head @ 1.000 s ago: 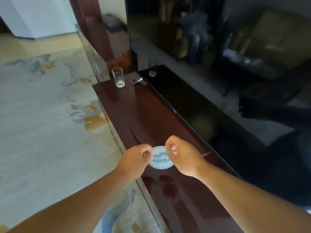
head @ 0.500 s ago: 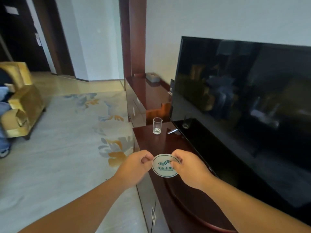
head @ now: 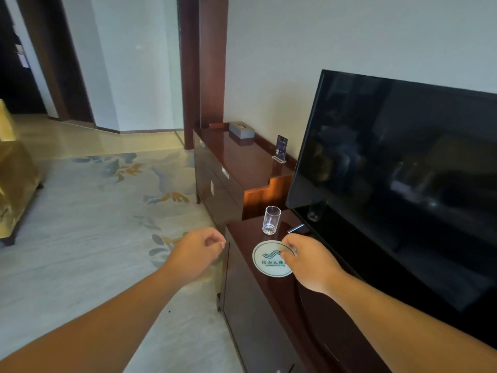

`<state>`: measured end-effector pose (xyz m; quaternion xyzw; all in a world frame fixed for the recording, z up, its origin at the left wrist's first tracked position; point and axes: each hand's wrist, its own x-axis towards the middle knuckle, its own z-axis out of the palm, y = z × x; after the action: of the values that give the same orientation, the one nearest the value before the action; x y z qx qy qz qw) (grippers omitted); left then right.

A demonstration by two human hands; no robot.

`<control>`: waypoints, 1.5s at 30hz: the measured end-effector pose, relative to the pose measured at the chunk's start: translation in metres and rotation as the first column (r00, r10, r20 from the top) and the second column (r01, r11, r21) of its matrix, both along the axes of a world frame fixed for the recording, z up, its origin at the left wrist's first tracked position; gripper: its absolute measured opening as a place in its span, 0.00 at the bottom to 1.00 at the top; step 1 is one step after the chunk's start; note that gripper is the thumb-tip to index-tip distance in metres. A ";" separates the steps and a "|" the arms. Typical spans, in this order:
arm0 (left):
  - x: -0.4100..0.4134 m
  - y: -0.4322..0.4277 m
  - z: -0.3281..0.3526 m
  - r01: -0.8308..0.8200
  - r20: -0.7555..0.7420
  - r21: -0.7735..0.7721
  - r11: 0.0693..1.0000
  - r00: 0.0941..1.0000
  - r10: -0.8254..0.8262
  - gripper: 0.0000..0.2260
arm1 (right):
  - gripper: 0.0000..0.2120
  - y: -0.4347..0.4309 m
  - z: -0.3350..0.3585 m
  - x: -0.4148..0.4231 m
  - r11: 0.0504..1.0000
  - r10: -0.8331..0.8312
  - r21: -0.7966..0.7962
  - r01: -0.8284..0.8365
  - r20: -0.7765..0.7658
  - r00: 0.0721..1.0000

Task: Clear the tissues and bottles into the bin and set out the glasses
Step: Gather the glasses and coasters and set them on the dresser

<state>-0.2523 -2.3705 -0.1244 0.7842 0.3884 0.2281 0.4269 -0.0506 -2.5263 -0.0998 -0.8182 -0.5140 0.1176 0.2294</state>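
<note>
A round white coaster [head: 269,261] with a green wave logo lies low over the dark red cabinet top [head: 243,267], just in front of an upright clear glass [head: 271,220]. My right hand [head: 309,262] pinches the coaster's right edge between thumb and fingers. Whether the coaster rests flat on the wood I cannot tell. My left hand [head: 199,251] hovers left of the cabinet's front edge, over the carpet, with its fingers curled in and nothing in it. No tissues, bottles or bin are in sight.
A large black TV [head: 390,170] stands on the cabinet right of my hand. Behind the glass rises a taller sideboard [head: 242,162] bearing a grey tissue box [head: 242,129] and a small card stand [head: 281,148]. A yellow armchair [head: 13,179] sits far left on the patterned carpet.
My left hand has let go of the coaster and drawn away to the left. My right hand alone has carried the coaster forward and down beside the glass. The view has lifted.
</note>
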 end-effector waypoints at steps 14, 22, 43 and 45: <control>0.112 0.110 -0.014 0.092 -0.044 -0.004 0.996 0.995 -0.092 0.06 | 0.04 0.099 -0.028 0.087 0.999 -0.039 0.015 0.040 -0.036 0.999; 0.184 0.154 -0.021 0.241 -0.083 -0.009 0.971 0.967 -0.241 0.09 | 0.03 0.126 -0.054 0.137 0.990 -0.138 -0.029 0.136 -0.087 0.987; 0.284 0.319 -0.069 0.714 -0.154 -0.053 0.698 0.685 -0.712 0.09 | 0.04 0.225 -0.073 0.118 0.740 -0.667 -0.195 0.644 -0.086 0.740; 0.288 0.323 -0.076 0.726 -0.155 -0.075 0.683 0.669 -0.727 0.06 | 0.04 0.225 -0.077 0.113 0.714 -0.694 -0.215 0.666 -0.092 0.714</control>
<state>0.0356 -2.0471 -0.2007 0.8889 0.0805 -0.0307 0.4498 0.0628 -2.3009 -0.1770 -0.9532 -0.1435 0.1345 0.2294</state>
